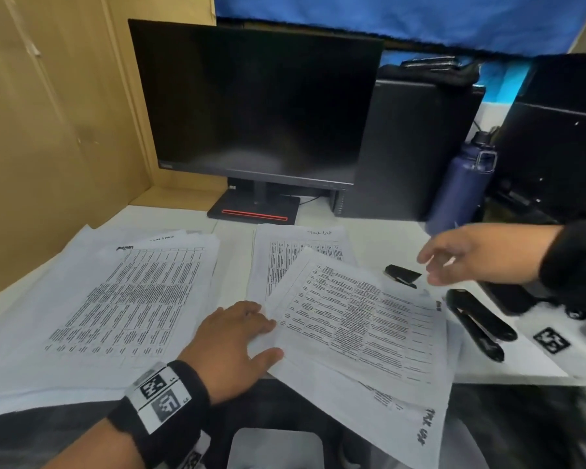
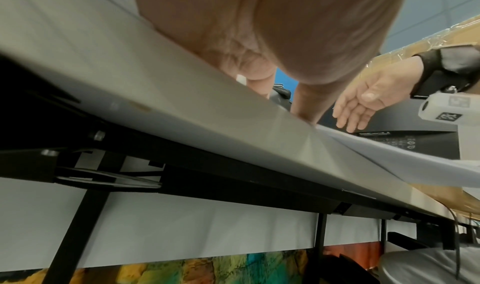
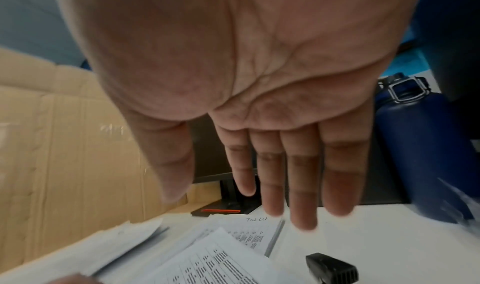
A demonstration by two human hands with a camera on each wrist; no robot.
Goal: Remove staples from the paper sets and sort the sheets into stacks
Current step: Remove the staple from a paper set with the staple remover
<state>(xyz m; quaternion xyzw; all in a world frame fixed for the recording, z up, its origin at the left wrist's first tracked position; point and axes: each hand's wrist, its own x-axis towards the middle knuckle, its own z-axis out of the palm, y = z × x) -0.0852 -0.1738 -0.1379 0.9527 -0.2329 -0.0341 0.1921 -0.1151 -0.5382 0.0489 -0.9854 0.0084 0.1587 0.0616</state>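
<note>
While your left hand (image 1: pixel 237 336) lies flat with fingers spread on the near-left edge of the tilted paper set (image 1: pixel 359 319), your right hand (image 1: pixel 471 253) is up in the air with straight, loose fingers and nothing in it. The right wrist view backs that up: bare palm, fingers apart, no tool.

So I'd say you're between steps, about to go for the staple remover (image 1: pixel 401 275), that small black thing lying on the desk (image 1: pixel 369 245) just beside the far-right edge of the set. Your right fingertips hover near it, a bit above and to the right, not touching. It's also right under the fingers in the right wrist view (image 3: pixel 332 269).

Next move, as I read it: bring the right hand down, pinch the remover, then take it to the stapled corner. I honestly can't tell which corner has the staple, it's too small to see. Keep the left palm pressing, since the set hangs over the front desk edge and could slide.

The bigger black stapler (image 1: pixel 477 328) sits to the right of the set, so don't grab that by mistake. The wide left stack (image 1: pixel 129 299) and the sheet headed "Task list" (image 1: pixel 298 252) behind the set look like your sorting piles.
</note>
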